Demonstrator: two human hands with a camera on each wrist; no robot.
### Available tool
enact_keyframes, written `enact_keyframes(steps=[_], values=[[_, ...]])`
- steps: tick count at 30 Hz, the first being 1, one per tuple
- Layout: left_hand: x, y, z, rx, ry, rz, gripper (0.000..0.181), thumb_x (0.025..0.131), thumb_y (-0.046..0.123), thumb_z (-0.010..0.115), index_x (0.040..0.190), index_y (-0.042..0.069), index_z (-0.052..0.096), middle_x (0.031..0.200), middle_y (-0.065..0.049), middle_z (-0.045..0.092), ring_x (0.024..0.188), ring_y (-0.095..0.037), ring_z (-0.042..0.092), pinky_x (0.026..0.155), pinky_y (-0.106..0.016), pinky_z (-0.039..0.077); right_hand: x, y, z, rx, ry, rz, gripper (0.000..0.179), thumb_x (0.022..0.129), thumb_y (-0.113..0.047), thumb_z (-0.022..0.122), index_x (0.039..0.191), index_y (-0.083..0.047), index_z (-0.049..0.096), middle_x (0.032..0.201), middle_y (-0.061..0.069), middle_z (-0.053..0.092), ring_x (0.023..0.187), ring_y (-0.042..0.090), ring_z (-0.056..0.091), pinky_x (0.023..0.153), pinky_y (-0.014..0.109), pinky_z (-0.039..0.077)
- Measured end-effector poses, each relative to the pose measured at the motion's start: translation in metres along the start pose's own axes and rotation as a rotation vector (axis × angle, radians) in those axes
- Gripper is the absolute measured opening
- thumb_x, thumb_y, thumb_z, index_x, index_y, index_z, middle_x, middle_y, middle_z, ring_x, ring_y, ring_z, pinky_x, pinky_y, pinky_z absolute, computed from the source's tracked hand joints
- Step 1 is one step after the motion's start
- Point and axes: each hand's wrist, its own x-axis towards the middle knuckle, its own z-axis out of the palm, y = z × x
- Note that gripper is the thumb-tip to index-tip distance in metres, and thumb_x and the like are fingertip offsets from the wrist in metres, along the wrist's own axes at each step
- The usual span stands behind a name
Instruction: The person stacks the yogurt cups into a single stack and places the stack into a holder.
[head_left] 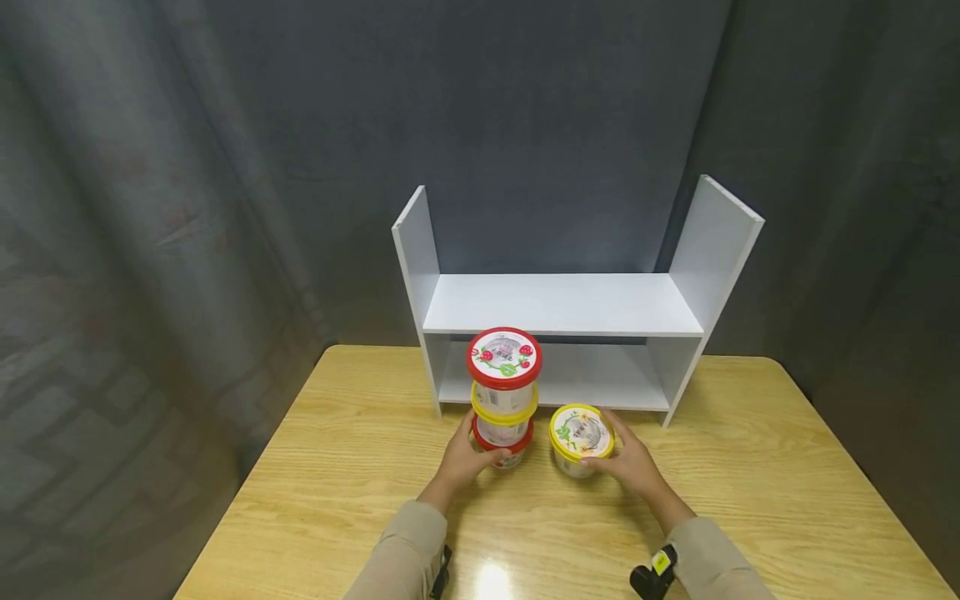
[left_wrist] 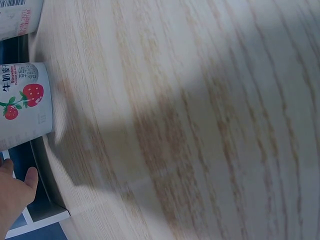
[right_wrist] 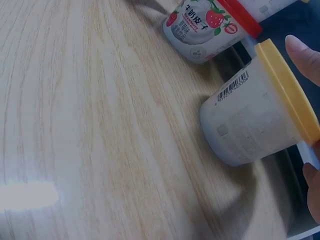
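Note:
Three tubs are stacked upright: a red-lidded strawberry tub [head_left: 504, 358] on top, a yellow-lidded tub [head_left: 504, 417] in the middle and another red-lidded strawberry tub [left_wrist: 25, 105] at the bottom. At the left side of the bottom tub is my left hand [head_left: 462, 457]; in the left wrist view a gap shows between its thumb [left_wrist: 31, 181] and the tub's wall. A single yellow-lidded tub [right_wrist: 250, 112] stands right of the stack. My right hand [head_left: 633, 460] is spread around its lid, with the thumb [right_wrist: 300, 55] a little clear of the lid's edge.
Behind the tubs stands a white two-level shelf [head_left: 562, 304] with tall side panels. The wooden table [head_left: 322, 500] reaches out on both sides of it. A dark grey curtain [head_left: 540, 125] hangs behind the table's back edge.

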Motion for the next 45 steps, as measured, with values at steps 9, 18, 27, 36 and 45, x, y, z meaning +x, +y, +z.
enact_keyframes(steps=[9,18,27,36,45], values=[[0.000,0.000,0.000,0.020,0.008,-0.006,0.089,0.062,0.036,0.075,0.134,0.016,0.027,0.130,-0.008,0.038,0.120,-0.031,0.030,0.095,-0.052,0.024,0.002,0.006,0.004,0.022,-0.003,0.016,0.095,0.059,-0.019,0.079,0.134,0.000,0.022,0.136,0.024,0.019,0.123,0.041,0.013,0.097,0.057,0.009],[0.000,-0.001,0.000,-0.007,-0.001,0.009,0.087,0.063,0.032,0.075,0.134,0.017,0.027,0.128,-0.008,0.040,0.119,-0.030,0.031,0.095,-0.052,0.024,0.002,0.007,0.005,-0.005,0.007,0.042,0.094,0.061,-0.024,0.078,0.134,0.000,0.023,0.137,0.023,0.019,0.122,0.042,0.015,0.097,0.054,0.016],[-0.005,0.011,-0.004,-0.043,-0.014,0.046,0.082,0.066,0.022,0.075,0.132,0.012,0.029,0.123,-0.012,0.043,0.114,-0.032,0.037,0.093,-0.052,0.028,0.000,0.006,0.004,-0.021,0.032,0.090,0.094,0.061,-0.030,0.077,0.134,-0.002,0.025,0.136,0.023,0.023,0.119,0.045,0.021,0.094,0.056,0.023],[-0.005,0.015,-0.002,-0.044,-0.024,0.026,0.082,0.067,0.022,0.074,0.134,0.013,0.027,0.126,-0.011,0.041,0.115,-0.032,0.035,0.093,-0.052,0.028,-0.008,-0.003,-0.008,-0.005,0.025,0.099,0.093,0.064,-0.033,0.075,0.136,-0.006,0.022,0.137,0.023,0.019,0.120,0.045,0.018,0.093,0.056,0.023],[-0.001,-0.001,0.001,-0.015,-0.005,0.026,0.086,0.064,0.032,0.075,0.134,0.017,0.027,0.127,-0.007,0.041,0.117,-0.028,0.034,0.095,-0.050,0.026,-0.009,-0.022,-0.022,-0.041,0.064,0.011,0.092,0.063,-0.033,0.075,0.135,-0.005,0.025,0.135,0.022,0.025,0.119,0.044,0.023,0.091,0.058,0.026]])
